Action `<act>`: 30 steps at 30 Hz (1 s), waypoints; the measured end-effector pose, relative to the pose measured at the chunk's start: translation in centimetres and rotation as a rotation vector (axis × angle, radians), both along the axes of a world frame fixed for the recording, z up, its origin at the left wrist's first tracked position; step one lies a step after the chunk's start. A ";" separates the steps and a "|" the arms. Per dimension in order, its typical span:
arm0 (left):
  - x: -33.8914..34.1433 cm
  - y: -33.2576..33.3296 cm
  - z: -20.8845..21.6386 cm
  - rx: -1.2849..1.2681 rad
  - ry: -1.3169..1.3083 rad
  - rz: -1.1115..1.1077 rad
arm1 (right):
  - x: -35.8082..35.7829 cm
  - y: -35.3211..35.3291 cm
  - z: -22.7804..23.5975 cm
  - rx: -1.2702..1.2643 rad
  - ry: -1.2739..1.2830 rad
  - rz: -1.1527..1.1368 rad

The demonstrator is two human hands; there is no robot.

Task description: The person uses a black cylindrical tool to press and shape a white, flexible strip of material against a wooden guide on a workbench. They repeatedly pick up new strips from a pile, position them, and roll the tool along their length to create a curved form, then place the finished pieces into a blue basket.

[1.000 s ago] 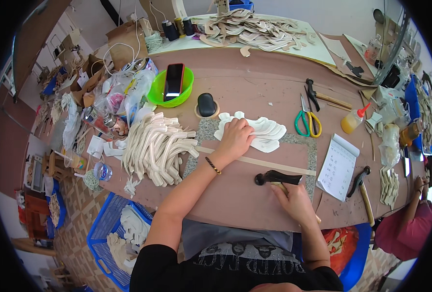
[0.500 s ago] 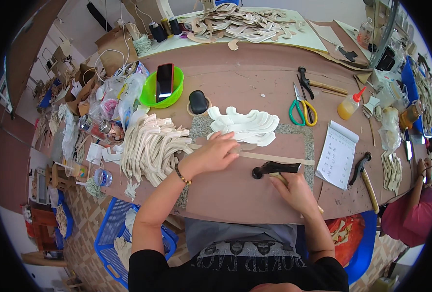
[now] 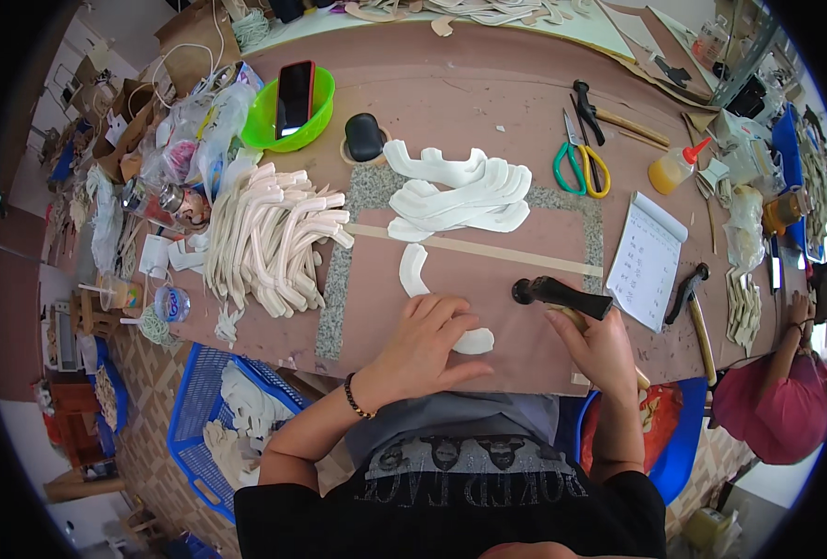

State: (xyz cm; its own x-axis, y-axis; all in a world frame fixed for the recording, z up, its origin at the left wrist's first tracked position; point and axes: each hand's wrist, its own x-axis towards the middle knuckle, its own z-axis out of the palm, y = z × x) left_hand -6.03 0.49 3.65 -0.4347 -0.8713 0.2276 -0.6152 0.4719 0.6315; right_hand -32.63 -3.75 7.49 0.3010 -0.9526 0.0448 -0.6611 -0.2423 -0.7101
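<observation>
My left hand (image 3: 421, 343) lies over the middle of a curved white strip (image 3: 413, 270) on the work surface, fingers loosely bent and thumb apart. Both ends of the strip show beyond my fingers; its middle is hidden. In my right hand (image 3: 600, 352) is a hammer (image 3: 570, 296) with a black head, gripped by its wooden handle just right of the strip. The head is held up with its round face to the left. A stack of similar white curved pieces (image 3: 465, 200) lies just beyond. Further left is a heap of cream, folded-edge strips (image 3: 278, 238).
A green bowl (image 3: 257, 126) with a phone stands at the back left. Scissors (image 3: 569, 166), pincers (image 3: 584, 112), a glue bottle (image 3: 671, 170), a notepad (image 3: 646, 261) and another hammer (image 3: 700, 321) lie to the right. Blue baskets (image 3: 185, 410) stand below the front edge. Another person sits at the far right.
My left hand has come from the stack toward me, and a white strip now lies under it. The hammer stays in my right hand, its head slightly turned. The view has shifted.
</observation>
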 end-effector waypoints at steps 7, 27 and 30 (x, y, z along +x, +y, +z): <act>-1.7 -0.2 -2.2 0.050 -0.067 0.084 | -0.1 1.5 1.6 0.068 0.092 0.043; -4.2 0.4 -3.4 -0.127 0.013 0.435 | 2.5 0.7 1.2 -0.024 0.207 0.173; -4.1 0.7 -3.8 -0.231 -0.020 0.389 | 2.6 0.5 1.5 0.000 0.229 0.171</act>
State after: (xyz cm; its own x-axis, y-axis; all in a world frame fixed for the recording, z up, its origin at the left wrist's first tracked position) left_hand -10.08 1.19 -0.11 -0.0912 -0.8982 0.4300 -0.7857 0.3302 0.5231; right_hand -30.00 -3.25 9.00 0.4598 -0.8870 -0.0431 -0.7536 -0.3640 -0.5473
